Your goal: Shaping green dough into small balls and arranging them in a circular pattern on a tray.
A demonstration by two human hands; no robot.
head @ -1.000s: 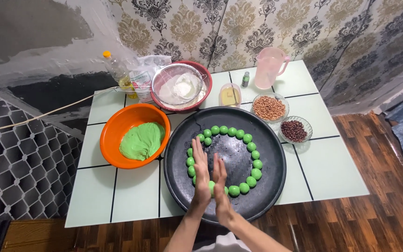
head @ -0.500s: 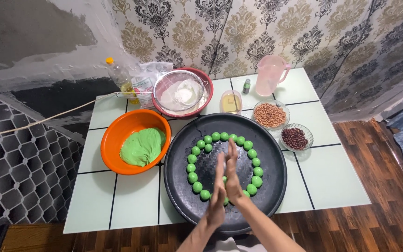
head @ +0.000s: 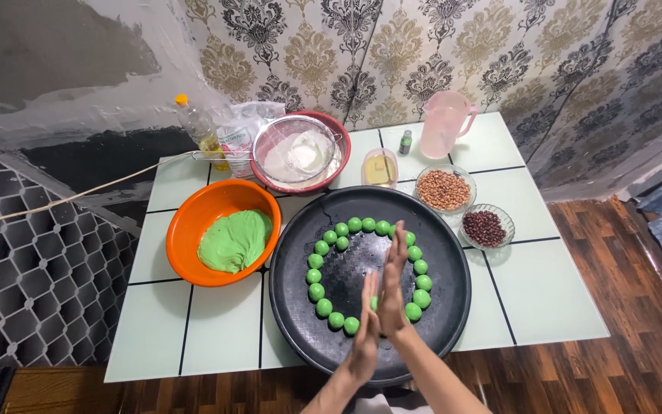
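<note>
Orange bowl [head: 227, 230] of green dough [head: 235, 241] at left. Left hand [head: 367, 337] has slid back against right hand [head: 392, 287], palms pressed, fingers straight, over black tray [head: 300, 307]; dough ball between them hidden, rolling continues, ring of green balls [head: 316, 291] incomplete.

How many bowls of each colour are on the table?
Orange round plastic bowl with green dough: 1
Red round bowl under the sieve: 1
Clear glass bowls, one of peanuts and one of dark red beans: 2
Total: 4 bowls
</note>
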